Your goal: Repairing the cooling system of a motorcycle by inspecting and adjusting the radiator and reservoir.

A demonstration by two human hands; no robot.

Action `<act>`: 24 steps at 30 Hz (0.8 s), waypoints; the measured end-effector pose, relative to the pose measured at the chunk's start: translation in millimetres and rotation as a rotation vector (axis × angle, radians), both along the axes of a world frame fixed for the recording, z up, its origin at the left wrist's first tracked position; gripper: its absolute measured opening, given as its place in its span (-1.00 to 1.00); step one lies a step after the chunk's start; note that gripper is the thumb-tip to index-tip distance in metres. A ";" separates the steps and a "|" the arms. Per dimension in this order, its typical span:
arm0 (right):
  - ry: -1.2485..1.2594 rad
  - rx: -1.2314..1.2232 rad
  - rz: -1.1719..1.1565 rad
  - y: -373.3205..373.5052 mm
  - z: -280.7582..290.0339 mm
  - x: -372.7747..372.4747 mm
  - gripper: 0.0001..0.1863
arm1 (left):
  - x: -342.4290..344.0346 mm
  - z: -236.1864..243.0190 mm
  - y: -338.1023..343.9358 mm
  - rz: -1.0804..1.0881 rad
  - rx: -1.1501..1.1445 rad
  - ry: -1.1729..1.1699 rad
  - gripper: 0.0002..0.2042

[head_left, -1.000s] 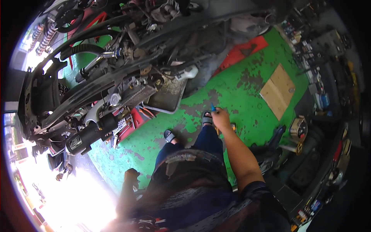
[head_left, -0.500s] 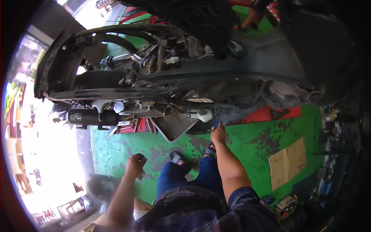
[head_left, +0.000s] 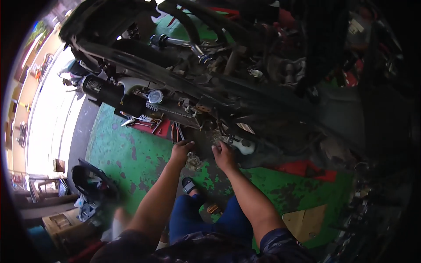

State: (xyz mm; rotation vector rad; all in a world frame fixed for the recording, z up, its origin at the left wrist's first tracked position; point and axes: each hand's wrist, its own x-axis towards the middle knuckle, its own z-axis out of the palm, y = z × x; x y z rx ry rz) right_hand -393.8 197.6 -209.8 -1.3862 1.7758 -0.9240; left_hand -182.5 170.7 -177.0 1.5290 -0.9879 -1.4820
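Observation:
My left hand [head_left: 180,153] is over the floor at the near edge of the motorcycle, fingers curled; what they hold, if anything, is hidden. Right by it lies or hangs a shiny, irregular metal part [head_left: 193,162]; I cannot tell if the hand touches it. Just beyond, handles of pliers [head_left: 177,132] show. My right hand [head_left: 224,157] is a short way to the right, thumb and fingers apart with nothing visible in them. Close to its fingertips is a white plastic bottle-like container [head_left: 242,146] under the stripped motorcycle frame [head_left: 162,72].
A red mat with several hand tools [head_left: 151,125] lies under the motorcycle. Cardboard [head_left: 305,221] is on the green floor at right. At left are a dark shell-like part [head_left: 94,179] and a wooden box [head_left: 66,225]. A black cylinder [head_left: 100,90] juts from the frame.
The view has turned, so the motorcycle appears tilted. My left hand has come up from the lower left to the motorcycle. My right hand has moved left, away from a small blue thing.

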 end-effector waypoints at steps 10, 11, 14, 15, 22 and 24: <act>-0.509 -0.061 -0.045 -115.2 -113.1 32.5 -0.47 | -56.5 -67.8 -55.4 0.500 0.119 0.864 -0.53; -0.467 -0.095 0.000 -115.4 -104.8 32.0 -0.46 | -51.9 -64.7 -55.3 0.504 0.120 0.829 -0.42; -0.561 -0.134 0.036 -120.9 -96.3 31.0 -0.51 | -51.2 -79.9 -80.1 0.463 0.035 0.915 -0.19; -0.559 -0.139 0.059 -126.6 -97.9 28.5 -0.51 | -53.7 -85.7 -90.6 0.395 -0.037 1.025 -0.09; -0.913 -0.191 0.278 -145.4 -121.5 38.1 -0.68 | -34.7 -134.3 -123.3 0.584 -0.213 0.685 -0.09; -0.956 -0.170 0.247 -164.2 -135.8 15.9 -0.73 | -67.5 -111.8 -116.8 0.555 -0.229 0.688 -0.06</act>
